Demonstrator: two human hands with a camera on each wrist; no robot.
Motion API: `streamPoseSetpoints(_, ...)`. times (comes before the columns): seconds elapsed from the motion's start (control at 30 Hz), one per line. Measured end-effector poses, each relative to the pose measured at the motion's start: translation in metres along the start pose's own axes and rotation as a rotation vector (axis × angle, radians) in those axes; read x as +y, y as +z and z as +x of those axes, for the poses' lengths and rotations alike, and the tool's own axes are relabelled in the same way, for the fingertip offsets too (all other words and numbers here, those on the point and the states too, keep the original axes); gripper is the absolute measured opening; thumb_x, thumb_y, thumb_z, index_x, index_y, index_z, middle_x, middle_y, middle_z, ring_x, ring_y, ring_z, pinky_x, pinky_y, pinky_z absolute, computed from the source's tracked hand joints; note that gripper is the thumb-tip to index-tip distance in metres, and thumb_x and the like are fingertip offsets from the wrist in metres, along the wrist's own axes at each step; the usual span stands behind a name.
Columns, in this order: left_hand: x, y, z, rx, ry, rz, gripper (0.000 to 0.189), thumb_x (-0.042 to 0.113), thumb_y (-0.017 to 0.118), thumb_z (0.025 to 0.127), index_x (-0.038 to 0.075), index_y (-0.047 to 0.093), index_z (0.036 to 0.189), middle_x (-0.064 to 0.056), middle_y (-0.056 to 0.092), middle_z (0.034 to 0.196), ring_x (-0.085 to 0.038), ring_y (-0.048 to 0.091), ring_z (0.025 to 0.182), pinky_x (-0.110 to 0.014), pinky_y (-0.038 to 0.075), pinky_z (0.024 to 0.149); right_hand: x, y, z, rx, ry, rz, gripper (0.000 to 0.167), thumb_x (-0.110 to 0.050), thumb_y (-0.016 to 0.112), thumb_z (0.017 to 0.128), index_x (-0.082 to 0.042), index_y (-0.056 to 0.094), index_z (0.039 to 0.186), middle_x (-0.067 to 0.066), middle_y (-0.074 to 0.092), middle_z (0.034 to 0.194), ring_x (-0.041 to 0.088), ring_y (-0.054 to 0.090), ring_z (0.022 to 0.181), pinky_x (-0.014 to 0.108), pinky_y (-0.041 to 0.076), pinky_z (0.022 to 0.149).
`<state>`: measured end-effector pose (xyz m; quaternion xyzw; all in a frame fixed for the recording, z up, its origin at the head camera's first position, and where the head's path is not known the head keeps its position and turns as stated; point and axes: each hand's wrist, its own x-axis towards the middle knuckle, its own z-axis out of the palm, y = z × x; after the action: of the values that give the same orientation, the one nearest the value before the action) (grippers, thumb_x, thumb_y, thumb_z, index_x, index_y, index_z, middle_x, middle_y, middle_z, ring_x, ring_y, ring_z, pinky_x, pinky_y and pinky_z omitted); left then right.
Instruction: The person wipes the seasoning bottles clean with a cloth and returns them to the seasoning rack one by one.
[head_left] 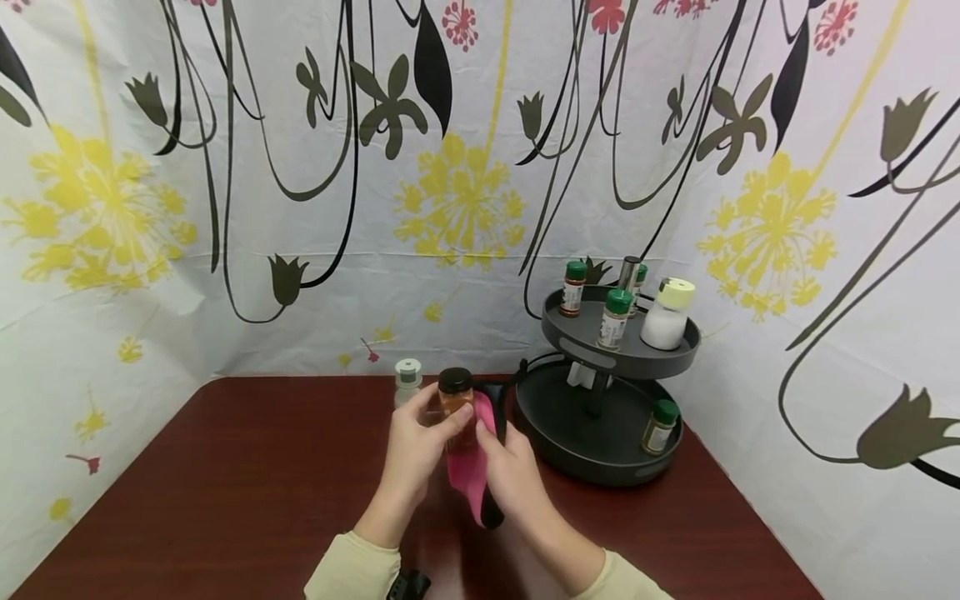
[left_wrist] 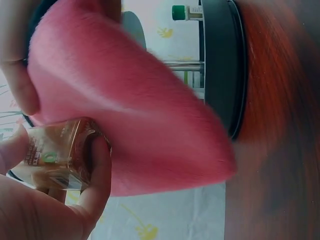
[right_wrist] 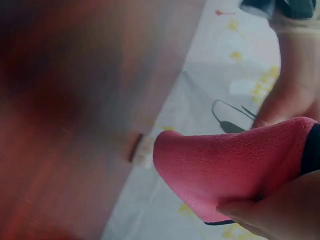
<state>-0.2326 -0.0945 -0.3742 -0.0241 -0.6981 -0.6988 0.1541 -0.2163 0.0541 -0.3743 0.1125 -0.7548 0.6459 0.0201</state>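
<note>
My left hand [head_left: 411, 446] grips a small spice jar [head_left: 454, 400] with a black lid, upright over the table. Amber-brown contents and a printed label show on the jar [left_wrist: 55, 152] in the left wrist view, where the fingers curl round its base. In my right hand [head_left: 517, 477] is a pink fleecy cloth [head_left: 468, 475] with a black edge, pinched between thumb and fingers. The cloth hangs right beside the jar, its lower end drooping. Most of the right fingers are hidden behind the cloth [right_wrist: 225, 170] in the right wrist view.
A dark two-tier turntable rack [head_left: 600, 458] stands at the back right. Its upper tier holds several shakers, including a white bottle [head_left: 666, 321] with a pale yellow cap; a green-capped jar [head_left: 660, 429] leans below. Behind the left hand is a clear bottle [head_left: 408, 379].
</note>
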Motion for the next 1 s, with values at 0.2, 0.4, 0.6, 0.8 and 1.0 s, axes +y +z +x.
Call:
streamPoseSetpoints(0.2,-0.001,0.001,-0.001,-0.045,0.004,0.012,0.043,0.020,0.083,0.094,0.012,0.072,0.136,-0.015,0.074,0.126,-0.028,0.069,0.112,-0.031,0.057,0.084,-0.029,-0.008,0.008,0.046,-0.068,0.025,0.038,-0.034,0.050,0.113,-0.008,0.063,0.138,0.011,0.070,0.129,0.020,0.063,0.117,0.035,0.052,0.100)
streamPoseSetpoints(0.4,0.000,0.004,-0.003,-0.076,0.008,0.030,0.045,0.023,0.082,0.095,0.014,0.071,0.137,-0.013,0.074,0.128,-0.027,0.069,0.114,-0.040,0.062,0.090,-0.036,-0.010,0.005,0.064,-0.138,0.035,0.040,-0.040,0.050,0.113,-0.011,0.060,0.138,0.011,0.069,0.133,0.022,0.062,0.118,0.033,0.049,0.099)
streamPoseSetpoints(0.6,0.004,0.005,0.001,-0.066,-0.002,0.027,0.046,0.023,0.082,0.095,0.014,0.071,0.138,-0.014,0.075,0.127,-0.026,0.070,0.114,-0.040,0.063,0.091,-0.016,-0.008,0.001,0.069,-0.103,0.001,0.042,-0.037,0.051,0.113,-0.013,0.059,0.146,0.009,0.068,0.140,0.021,0.062,0.125,0.031,0.050,0.105)
streamPoseSetpoints(0.8,0.006,0.000,0.002,-0.028,-0.019,0.006,0.052,0.021,0.082,0.095,0.010,0.067,0.143,-0.020,0.072,0.129,-0.032,0.069,0.115,-0.039,0.062,0.086,0.007,-0.001,-0.003,0.006,-0.001,0.012,0.042,-0.035,0.051,0.113,-0.007,0.060,0.143,0.013,0.072,0.131,0.021,0.068,0.114,0.028,0.055,0.094)
streamPoseSetpoints(1.0,-0.004,0.000,0.000,-0.019,-0.026,0.000,0.050,0.018,0.083,0.093,0.007,0.069,0.140,-0.020,0.074,0.126,-0.029,0.070,0.112,-0.030,0.060,0.084,0.005,0.000,-0.002,0.004,0.004,0.006,0.043,-0.033,0.052,0.113,-0.003,0.060,0.143,0.014,0.071,0.132,0.022,0.068,0.116,0.038,0.056,0.097)
